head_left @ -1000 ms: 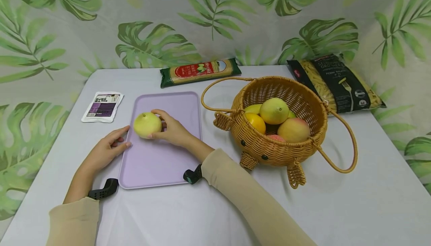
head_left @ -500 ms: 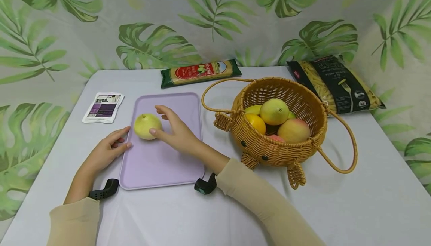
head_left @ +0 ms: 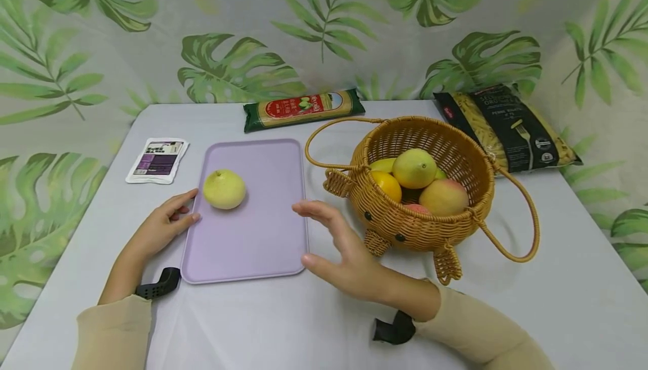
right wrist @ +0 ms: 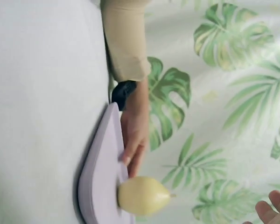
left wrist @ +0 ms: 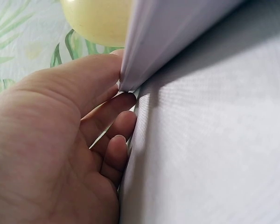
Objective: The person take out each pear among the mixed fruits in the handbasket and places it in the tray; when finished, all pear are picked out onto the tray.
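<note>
A smooth, pale yellow pear [head_left: 225,189], rounded and short-stemmed, is set upright on the upper left part of a flat lilac tray [head_left: 253,235] with rounded corners and a low rim, left of centre in the head view. The tray's left rim is touched by the left hand [head_left: 159,224], its fingers loosely bent. The right hand [head_left: 346,255] is held near the centre, by the tray's right edge, its thumb spread wide from the fingers.

Right of centre, mixed fruit [head_left: 414,168] is contained in a round, woven wicker basket [head_left: 430,228], whose left looped handle is extended toward the tray. A glossy green-and-gold packet [head_left: 304,110] is laid at upper centre; a black pasta bag [head_left: 511,128], upper right, is partly hidden by the basket. A white-and-purple pouch [head_left: 158,161] is placed at upper left. The desk [head_left: 243,325] is covered with white cloth.
</note>
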`<state>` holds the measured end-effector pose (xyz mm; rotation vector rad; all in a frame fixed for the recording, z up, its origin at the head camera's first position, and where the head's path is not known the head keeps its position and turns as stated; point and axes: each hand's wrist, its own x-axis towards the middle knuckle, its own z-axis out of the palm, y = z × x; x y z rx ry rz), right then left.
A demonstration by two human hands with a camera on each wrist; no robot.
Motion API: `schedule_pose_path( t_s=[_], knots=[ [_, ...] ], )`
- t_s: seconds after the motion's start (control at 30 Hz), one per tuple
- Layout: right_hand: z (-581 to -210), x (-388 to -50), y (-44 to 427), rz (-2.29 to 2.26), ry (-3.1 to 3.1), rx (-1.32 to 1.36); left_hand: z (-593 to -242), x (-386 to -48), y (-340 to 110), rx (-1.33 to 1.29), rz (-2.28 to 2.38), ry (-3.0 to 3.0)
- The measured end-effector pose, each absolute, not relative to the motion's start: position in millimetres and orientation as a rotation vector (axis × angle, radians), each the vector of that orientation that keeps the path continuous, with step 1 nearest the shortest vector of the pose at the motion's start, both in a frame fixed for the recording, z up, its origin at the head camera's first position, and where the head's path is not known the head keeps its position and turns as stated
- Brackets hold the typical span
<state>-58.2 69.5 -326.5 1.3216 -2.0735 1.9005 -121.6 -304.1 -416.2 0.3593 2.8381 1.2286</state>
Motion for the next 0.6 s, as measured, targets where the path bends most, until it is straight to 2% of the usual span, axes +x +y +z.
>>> schedule_pose_path(
  t_s=[0.3, 0.6],
  knots=[
    [-291, -45, 148, 1.802, -1.817, 1.304, -418, -121, -305, 0.355, 1.228, 2.846],
    [-251, -63, 185, 1.626, -1.828, 1.163, -415, -121, -303, 0.341, 1.218, 2.838]
  ],
)
